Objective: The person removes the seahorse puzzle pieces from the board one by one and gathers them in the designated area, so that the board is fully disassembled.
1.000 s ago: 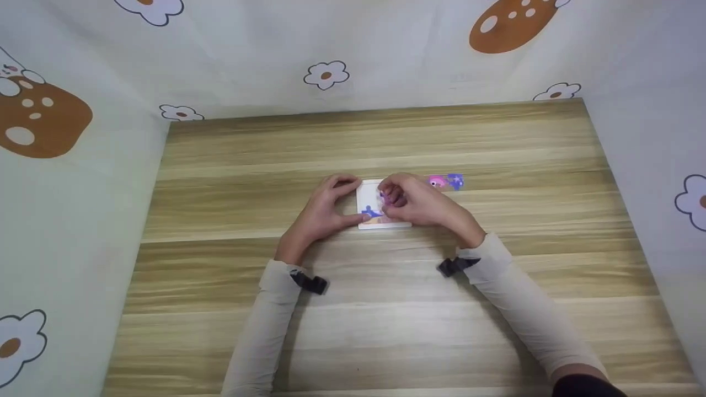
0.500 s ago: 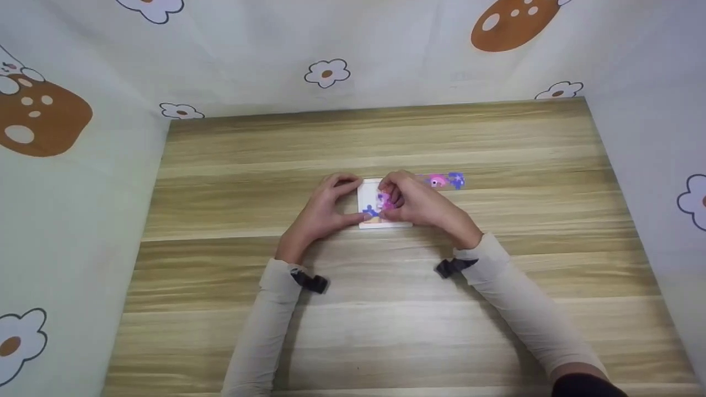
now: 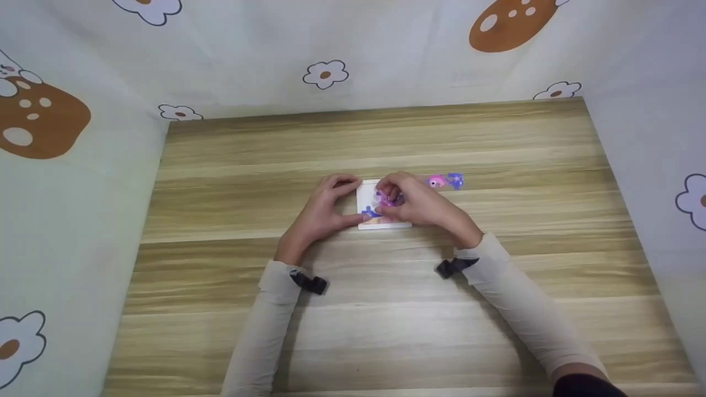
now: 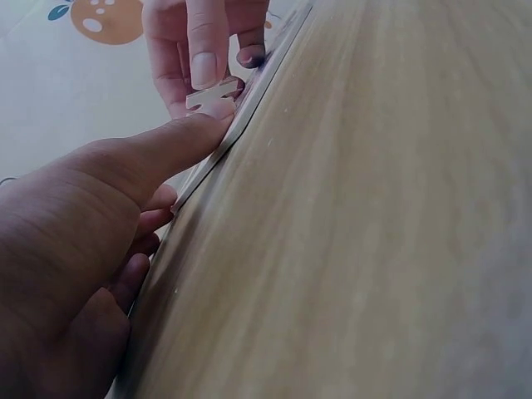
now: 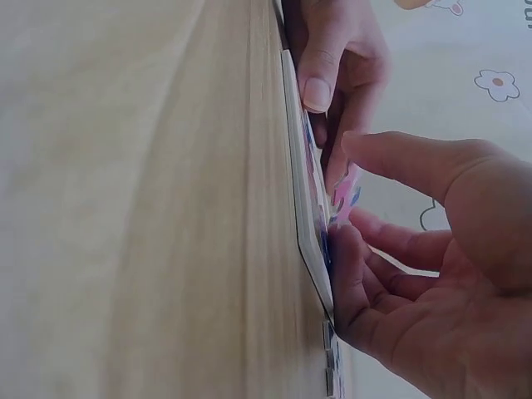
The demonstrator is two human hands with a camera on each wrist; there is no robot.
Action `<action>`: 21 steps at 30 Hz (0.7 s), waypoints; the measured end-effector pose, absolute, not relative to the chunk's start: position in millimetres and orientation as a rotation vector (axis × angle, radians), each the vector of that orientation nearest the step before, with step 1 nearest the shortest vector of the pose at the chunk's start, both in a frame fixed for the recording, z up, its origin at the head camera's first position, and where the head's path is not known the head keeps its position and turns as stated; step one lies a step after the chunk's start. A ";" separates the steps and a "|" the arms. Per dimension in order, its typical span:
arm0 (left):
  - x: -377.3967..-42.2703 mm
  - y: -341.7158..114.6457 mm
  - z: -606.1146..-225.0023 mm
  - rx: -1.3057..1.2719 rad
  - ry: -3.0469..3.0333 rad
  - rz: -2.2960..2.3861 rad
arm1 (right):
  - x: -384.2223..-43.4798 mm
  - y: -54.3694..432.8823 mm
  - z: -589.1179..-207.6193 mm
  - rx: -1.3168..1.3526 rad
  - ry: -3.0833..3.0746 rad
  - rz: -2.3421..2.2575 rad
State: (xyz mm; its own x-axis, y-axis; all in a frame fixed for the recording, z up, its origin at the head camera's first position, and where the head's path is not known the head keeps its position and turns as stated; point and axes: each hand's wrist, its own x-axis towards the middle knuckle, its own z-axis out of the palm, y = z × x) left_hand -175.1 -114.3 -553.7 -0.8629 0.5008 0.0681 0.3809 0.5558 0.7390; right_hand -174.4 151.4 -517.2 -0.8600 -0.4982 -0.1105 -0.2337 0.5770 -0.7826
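The surface [image 3: 353,336] is a wood-grain board. A flat white tray [image 3: 365,193] lies on it, about midway between the surface's left and right edges. The tray's far and near edges run roughly parallel to the far edge of the surface.

Left hand [image 3: 322,207]: thumb and fingers are spread wide along the tray's left edge. The extended thumb rests on the tray near its near-left corner; the fingers reach the far-left corner.

Right hand [image 3: 422,203]: thumb and fingers form a narrow pinch on a pink puzzle piece [image 5: 344,193]. The held piece is located over the right half of the tray. It is tilted relative to the tray face, with pink print visible in the right wrist view and a pale, notched side in the left wrist view. The fingers cover much of it; its long axis cannot be determined.

A blue-topped section [image 3: 368,212] lies in the tray at the near-left corner, its rounded tab pointing toward the far edge.

Beyond the right hand, to the right of the tray's far-right corner, lie a pink piece with an eye [image 3: 436,181] and a blue piece [image 3: 455,181]. Their row runs roughly parallel to the surface's far edge.
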 end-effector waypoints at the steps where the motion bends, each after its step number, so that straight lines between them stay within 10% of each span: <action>1: -174.9 -114.4 -553.8 0.751 2.634 1.198 | -174.4 152.0 -517.4 -0.604 2.485 -1.175; 21: -176.8 -114.3 -556.4 0.729 2.632 1.197 | -171.9 164.3 -516.0 -0.648 2.459 -1.227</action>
